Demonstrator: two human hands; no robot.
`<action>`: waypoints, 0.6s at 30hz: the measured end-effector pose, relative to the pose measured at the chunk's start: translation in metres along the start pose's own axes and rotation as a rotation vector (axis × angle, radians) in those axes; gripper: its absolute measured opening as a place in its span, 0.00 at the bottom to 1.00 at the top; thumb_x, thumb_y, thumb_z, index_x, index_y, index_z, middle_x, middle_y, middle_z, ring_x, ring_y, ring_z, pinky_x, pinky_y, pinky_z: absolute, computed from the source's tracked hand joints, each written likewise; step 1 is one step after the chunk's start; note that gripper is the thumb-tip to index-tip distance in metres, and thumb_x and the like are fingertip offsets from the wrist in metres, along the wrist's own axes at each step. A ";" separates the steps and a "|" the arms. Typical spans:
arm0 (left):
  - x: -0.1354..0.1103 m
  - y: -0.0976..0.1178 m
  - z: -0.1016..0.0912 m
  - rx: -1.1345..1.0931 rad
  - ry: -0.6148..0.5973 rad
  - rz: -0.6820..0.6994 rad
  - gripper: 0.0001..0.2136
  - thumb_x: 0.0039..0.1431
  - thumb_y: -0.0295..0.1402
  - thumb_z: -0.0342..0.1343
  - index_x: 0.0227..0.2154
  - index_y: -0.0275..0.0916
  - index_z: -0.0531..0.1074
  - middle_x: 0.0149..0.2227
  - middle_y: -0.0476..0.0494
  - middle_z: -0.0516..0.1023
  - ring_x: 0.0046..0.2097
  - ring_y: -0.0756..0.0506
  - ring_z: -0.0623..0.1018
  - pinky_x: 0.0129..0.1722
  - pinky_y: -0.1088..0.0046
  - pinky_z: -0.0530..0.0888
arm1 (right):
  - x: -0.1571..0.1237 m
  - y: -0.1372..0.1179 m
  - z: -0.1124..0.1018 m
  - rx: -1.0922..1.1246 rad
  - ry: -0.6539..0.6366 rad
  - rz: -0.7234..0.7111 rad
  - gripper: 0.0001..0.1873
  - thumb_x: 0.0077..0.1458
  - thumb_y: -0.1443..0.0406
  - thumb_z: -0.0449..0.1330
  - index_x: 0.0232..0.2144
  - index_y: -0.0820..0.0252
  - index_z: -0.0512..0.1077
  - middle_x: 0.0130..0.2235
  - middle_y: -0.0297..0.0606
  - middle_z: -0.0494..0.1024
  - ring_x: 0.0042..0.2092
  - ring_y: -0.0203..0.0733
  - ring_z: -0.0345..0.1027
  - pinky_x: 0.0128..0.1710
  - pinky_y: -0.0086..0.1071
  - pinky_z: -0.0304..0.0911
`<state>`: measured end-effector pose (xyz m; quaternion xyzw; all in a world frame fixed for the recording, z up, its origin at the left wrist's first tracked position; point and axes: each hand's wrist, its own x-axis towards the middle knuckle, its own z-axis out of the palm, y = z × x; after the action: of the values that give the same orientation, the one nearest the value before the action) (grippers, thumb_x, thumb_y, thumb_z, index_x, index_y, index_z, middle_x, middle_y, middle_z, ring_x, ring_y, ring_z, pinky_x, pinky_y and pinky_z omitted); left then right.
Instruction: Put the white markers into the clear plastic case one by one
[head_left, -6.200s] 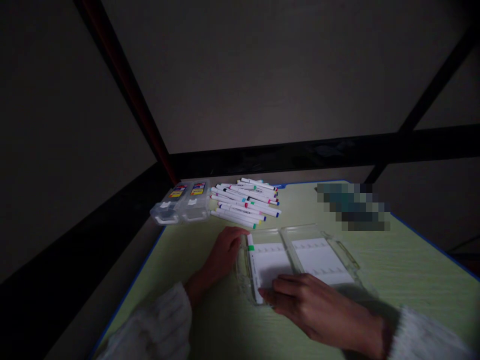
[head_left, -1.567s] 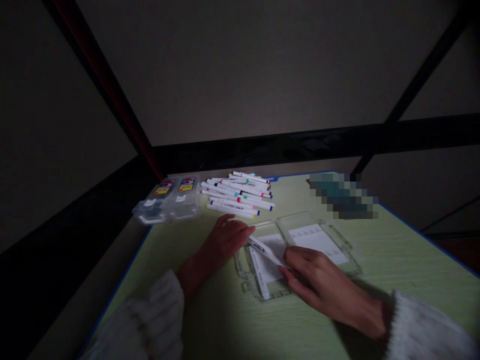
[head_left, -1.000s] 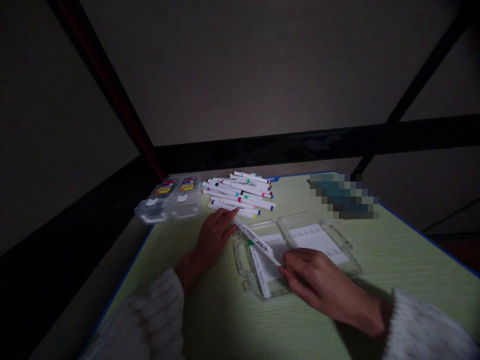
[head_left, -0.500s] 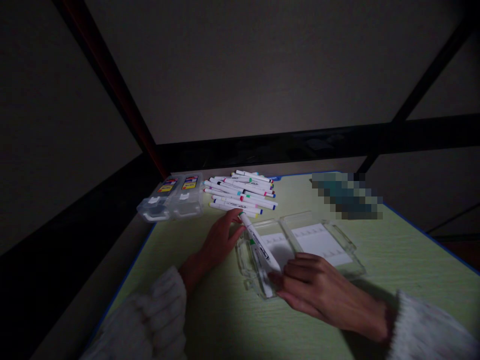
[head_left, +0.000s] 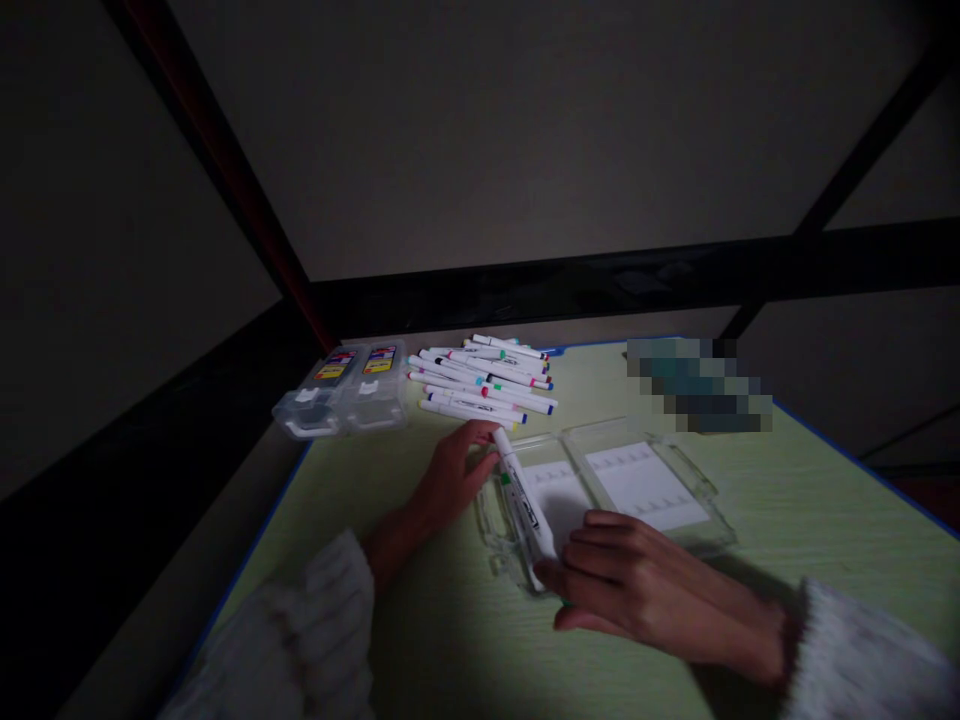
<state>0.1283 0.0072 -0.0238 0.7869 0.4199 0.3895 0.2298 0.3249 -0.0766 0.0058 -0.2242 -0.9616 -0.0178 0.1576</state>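
Note:
A clear plastic case (head_left: 679,462) lies open on the green table, with white paper liners in both halves. Both hands hold one white marker (head_left: 523,499) over the case's left half. My left hand (head_left: 454,473) pinches its far end, near a marker with a green band lying in the case. My right hand (head_left: 630,590) grips its near end at the case's front edge. A pile of white markers (head_left: 484,382) with coloured caps lies behind my left hand.
A closed clear case (head_left: 343,402) with coloured labels sits at the table's far left corner. A blurred dark object (head_left: 697,385) lies at the far right. The table's blue left edge (head_left: 255,545) drops into darkness. Dark bars cross the wall behind.
The marker held by both hands has swung from a slant to lie along the case's left half, beside the green-banded marker. The view shifted slightly.

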 end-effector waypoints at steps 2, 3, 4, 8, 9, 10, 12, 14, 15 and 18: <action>0.000 0.001 0.000 0.012 0.000 0.027 0.12 0.47 0.23 0.52 0.37 0.34 0.65 0.37 0.43 0.73 0.39 0.49 0.72 0.40 0.74 0.68 | 0.000 -0.001 0.000 -0.002 -0.009 0.000 0.13 0.56 0.58 0.49 0.35 0.61 0.67 0.24 0.32 0.68 0.27 0.36 0.61 0.28 0.32 0.52; 0.000 0.002 0.000 0.022 -0.001 0.041 0.12 0.47 0.23 0.52 0.37 0.34 0.65 0.37 0.44 0.73 0.39 0.49 0.72 0.40 0.73 0.68 | 0.000 -0.001 0.000 -0.002 -0.008 0.000 0.13 0.56 0.58 0.49 0.34 0.61 0.67 0.24 0.32 0.68 0.27 0.36 0.61 0.28 0.32 0.52; 0.000 0.002 -0.001 0.033 -0.005 0.051 0.12 0.47 0.23 0.52 0.37 0.34 0.65 0.37 0.44 0.73 0.39 0.49 0.72 0.40 0.73 0.68 | 0.000 -0.001 0.000 -0.002 -0.007 0.001 0.13 0.57 0.58 0.48 0.33 0.61 0.67 0.24 0.32 0.68 0.27 0.36 0.61 0.28 0.32 0.52; -0.001 0.003 -0.001 0.084 -0.032 0.061 0.13 0.48 0.23 0.52 0.39 0.34 0.65 0.39 0.41 0.72 0.42 0.47 0.71 0.43 0.71 0.67 | 0.001 -0.002 0.000 0.006 -0.002 0.004 0.16 0.58 0.57 0.46 0.29 0.60 0.67 0.24 0.32 0.68 0.27 0.35 0.61 0.29 0.32 0.53; -0.001 0.003 -0.001 0.098 -0.041 0.060 0.13 0.48 0.24 0.52 0.39 0.34 0.65 0.40 0.41 0.72 0.42 0.47 0.71 0.43 0.70 0.67 | 0.001 -0.002 0.000 0.009 0.001 0.004 0.16 0.58 0.57 0.45 0.28 0.60 0.67 0.24 0.32 0.68 0.26 0.35 0.61 0.29 0.32 0.53; -0.001 0.002 0.000 0.112 -0.051 0.060 0.12 0.48 0.24 0.52 0.39 0.33 0.65 0.40 0.40 0.72 0.43 0.46 0.71 0.44 0.70 0.67 | 0.001 -0.002 0.000 0.013 0.005 0.003 0.16 0.58 0.57 0.45 0.28 0.60 0.67 0.24 0.32 0.68 0.26 0.35 0.61 0.29 0.32 0.53; -0.001 0.001 0.000 0.130 -0.075 0.058 0.12 0.48 0.24 0.52 0.38 0.33 0.65 0.40 0.40 0.72 0.43 0.46 0.70 0.44 0.70 0.67 | 0.000 -0.002 0.001 0.018 0.011 0.002 0.17 0.59 0.57 0.44 0.29 0.59 0.67 0.24 0.32 0.69 0.26 0.35 0.61 0.30 0.32 0.53; -0.001 0.001 0.001 0.138 -0.094 0.053 0.11 0.48 0.25 0.52 0.38 0.34 0.65 0.39 0.41 0.72 0.43 0.46 0.71 0.44 0.70 0.67 | 0.000 -0.003 0.001 0.020 0.015 0.003 0.18 0.59 0.58 0.43 0.30 0.59 0.68 0.24 0.32 0.69 0.26 0.36 0.61 0.30 0.32 0.54; -0.001 0.001 0.001 0.142 -0.102 0.050 0.11 0.48 0.25 0.52 0.38 0.34 0.65 0.39 0.42 0.72 0.42 0.46 0.71 0.43 0.70 0.67 | 0.000 -0.003 0.002 0.020 0.020 0.004 0.18 0.59 0.58 0.42 0.30 0.59 0.68 0.23 0.32 0.69 0.26 0.36 0.62 0.31 0.33 0.54; -0.001 0.000 0.001 0.149 -0.118 0.044 0.10 0.49 0.24 0.51 0.37 0.35 0.66 0.38 0.42 0.72 0.42 0.46 0.71 0.43 0.70 0.67 | 0.000 -0.003 0.002 0.027 0.024 0.006 0.19 0.60 0.58 0.42 0.31 0.60 0.69 0.24 0.32 0.70 0.27 0.36 0.63 0.31 0.33 0.55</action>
<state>0.1294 0.0061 -0.0248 0.8325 0.4159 0.3151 0.1864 0.3226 -0.0794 0.0039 -0.2246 -0.9591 -0.0068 0.1720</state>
